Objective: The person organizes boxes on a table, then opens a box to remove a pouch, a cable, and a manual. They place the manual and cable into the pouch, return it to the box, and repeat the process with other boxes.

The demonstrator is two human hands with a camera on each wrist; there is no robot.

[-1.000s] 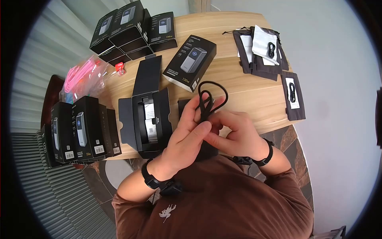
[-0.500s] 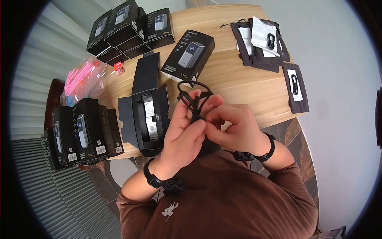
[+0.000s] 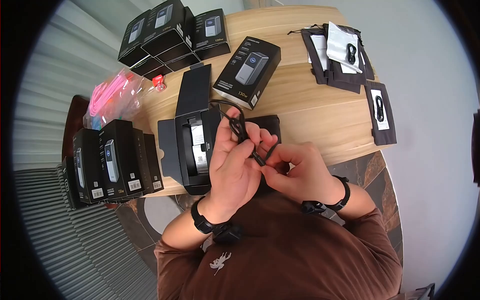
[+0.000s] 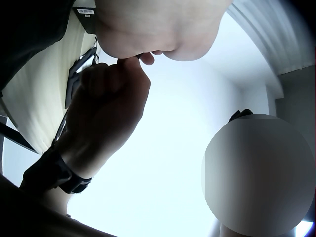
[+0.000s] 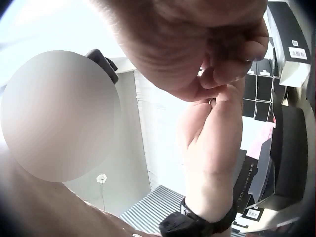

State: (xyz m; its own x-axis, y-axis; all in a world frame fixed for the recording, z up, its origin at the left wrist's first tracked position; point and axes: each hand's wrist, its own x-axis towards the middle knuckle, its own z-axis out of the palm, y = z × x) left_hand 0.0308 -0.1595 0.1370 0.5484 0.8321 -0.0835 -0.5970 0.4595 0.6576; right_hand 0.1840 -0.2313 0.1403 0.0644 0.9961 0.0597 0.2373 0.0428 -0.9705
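Observation:
A coiled black cable (image 3: 238,131) lies across the fingers of my left hand (image 3: 229,167), whose thumb presses it against them. Its looped part sticks up past the fingertips, and a thicker end hangs toward my right hand (image 3: 299,167). Thumb and index finger of the right hand pinch at that lower end, where a short black strip stands out. Under both hands lies a dark pouch (image 3: 271,123), mostly covered. An open black box (image 3: 186,145) with white printed papers inside stands just left of the left hand. In both wrist views the fingers hide most of the cable.
A closed power bank box (image 3: 248,70) lies beyond the hands. More black boxes are stacked at the back left (image 3: 165,27) and front left (image 3: 117,155). Dark pouches (image 3: 345,80) with cables and papers lie at the right. A plastic bag (image 3: 112,95) with pink cords sits at the left.
The cable's loop has tipped leftward and the left palm has turned more upward. The cable's lower end now shows between the hands. The boxes and pouches have stayed in place.

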